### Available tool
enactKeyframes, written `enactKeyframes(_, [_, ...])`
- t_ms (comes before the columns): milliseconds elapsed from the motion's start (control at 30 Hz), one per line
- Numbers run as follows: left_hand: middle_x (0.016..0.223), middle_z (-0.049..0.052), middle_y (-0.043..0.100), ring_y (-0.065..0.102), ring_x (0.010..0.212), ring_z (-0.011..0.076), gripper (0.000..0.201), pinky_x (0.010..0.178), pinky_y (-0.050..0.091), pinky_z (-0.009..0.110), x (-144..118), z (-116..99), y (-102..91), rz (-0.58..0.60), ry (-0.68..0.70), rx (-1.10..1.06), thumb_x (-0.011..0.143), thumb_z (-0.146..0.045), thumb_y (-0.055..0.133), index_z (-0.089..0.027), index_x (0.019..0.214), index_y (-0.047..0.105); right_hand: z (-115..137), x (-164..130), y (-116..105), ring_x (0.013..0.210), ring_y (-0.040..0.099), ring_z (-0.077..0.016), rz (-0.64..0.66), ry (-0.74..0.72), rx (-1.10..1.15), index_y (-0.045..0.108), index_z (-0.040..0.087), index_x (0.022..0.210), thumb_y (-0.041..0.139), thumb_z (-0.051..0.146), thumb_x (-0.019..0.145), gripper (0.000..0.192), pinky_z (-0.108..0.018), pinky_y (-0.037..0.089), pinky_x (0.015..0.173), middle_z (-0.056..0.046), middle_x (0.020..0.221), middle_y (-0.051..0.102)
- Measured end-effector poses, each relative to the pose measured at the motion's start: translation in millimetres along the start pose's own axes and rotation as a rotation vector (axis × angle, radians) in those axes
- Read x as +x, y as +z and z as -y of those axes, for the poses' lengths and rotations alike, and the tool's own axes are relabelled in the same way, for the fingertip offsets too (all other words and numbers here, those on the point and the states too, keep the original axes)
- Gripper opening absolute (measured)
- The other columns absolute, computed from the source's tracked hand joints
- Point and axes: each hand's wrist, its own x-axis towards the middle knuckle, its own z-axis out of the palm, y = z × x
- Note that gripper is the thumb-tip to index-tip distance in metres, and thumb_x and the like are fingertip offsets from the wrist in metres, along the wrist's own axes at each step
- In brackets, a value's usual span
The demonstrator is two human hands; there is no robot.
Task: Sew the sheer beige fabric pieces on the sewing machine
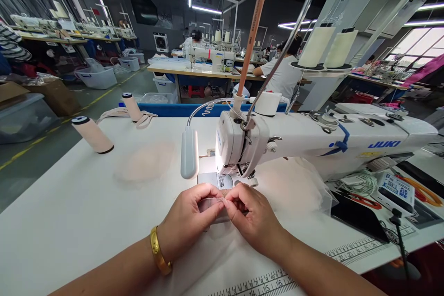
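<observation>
My left hand [194,210], with a gold bangle [160,250] on its wrist, pinches the edge of a thin, sheer pale fabric [211,202]. Close against it, my right hand [255,215] pinches the same edge between thumb and forefinger. Both sets of fingertips meet just in front of the needle area of a white sewing machine [239,148]. Part of the fabric hangs below my hands toward me, hard to tell from the white table. The metal needle plate [210,179] lies just beyond my fingers, lit by a small lamp [189,153].
Two peach thread cones [93,135] [132,107] stand at the table's back left. A sheer fabric pile [294,185] lies right of the needle. A black phone-like slab [359,216], cables and a small box [395,192] sit at right. A printed ruler [267,283] runs along the front edge.
</observation>
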Motion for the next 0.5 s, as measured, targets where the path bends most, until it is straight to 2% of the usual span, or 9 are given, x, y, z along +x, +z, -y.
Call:
enactKeyframes(67, [0.078,0.0,0.068,0.055,0.066,0.0157,0.027,0.058,0.047,0.025,0.0,-1.1,0.2,0.021,-0.022,-0.031,0.086,-0.046,0.064,-0.022,0.093,0.073,0.2,0.0,0.0,0.066,0.06,-0.0147,-0.003,-0.004,-0.009,0.054,0.023,0.084,0.052,0.023,0.098,0.014,-0.027,0.042,0.065,0.003,0.073,0.064])
enactKeyframes(167, [0.075,-0.001,0.064,0.053,0.063,0.0147,0.024,0.056,0.046,0.025,0.7,-2.1,0.4,0.012,-0.044,-0.038,0.084,-0.045,0.065,-0.021,0.083,0.067,1.0,0.6,-0.1,0.065,0.059,-0.0146,-0.002,-0.004,-0.011,0.054,0.023,0.083,0.052,0.023,0.098,0.015,-0.028,0.042,0.065,0.003,0.071,0.062])
enactKeyframes(333, [0.091,0.002,0.07,0.063,0.083,0.0184,0.017,0.073,0.052,0.028,2.5,-1.0,1.8,0.003,0.022,-0.112,0.078,-0.035,0.066,-0.021,0.075,0.058,2.7,1.6,0.3,0.064,0.056,-0.0137,-0.002,0.005,0.004,0.052,0.023,0.079,0.052,0.022,0.096,0.017,-0.027,0.041,0.066,0.004,0.07,0.059])
enactKeyframes(400, [0.081,0.0,0.067,0.059,0.075,0.0167,0.018,0.067,0.049,0.027,2.5,-0.2,2.8,0.012,-0.007,-0.123,0.076,-0.034,0.067,-0.021,0.072,0.055,3.4,1.4,0.4,0.064,0.056,-0.0134,0.002,0.014,0.011,0.051,0.023,0.078,0.053,0.022,0.096,0.018,-0.027,0.041,0.066,0.005,0.069,0.058])
enactKeyframes(500, [0.066,-0.006,0.053,0.046,0.06,0.0126,0.019,0.055,0.039,0.024,1.9,-0.3,4.2,0.0,-0.067,-0.11,0.073,-0.034,0.068,-0.022,0.077,0.053,4.1,0.7,0.4,0.064,0.055,-0.0134,0.008,0.027,0.021,0.051,0.023,0.078,0.054,0.023,0.096,0.018,-0.027,0.04,0.065,0.005,0.069,0.058])
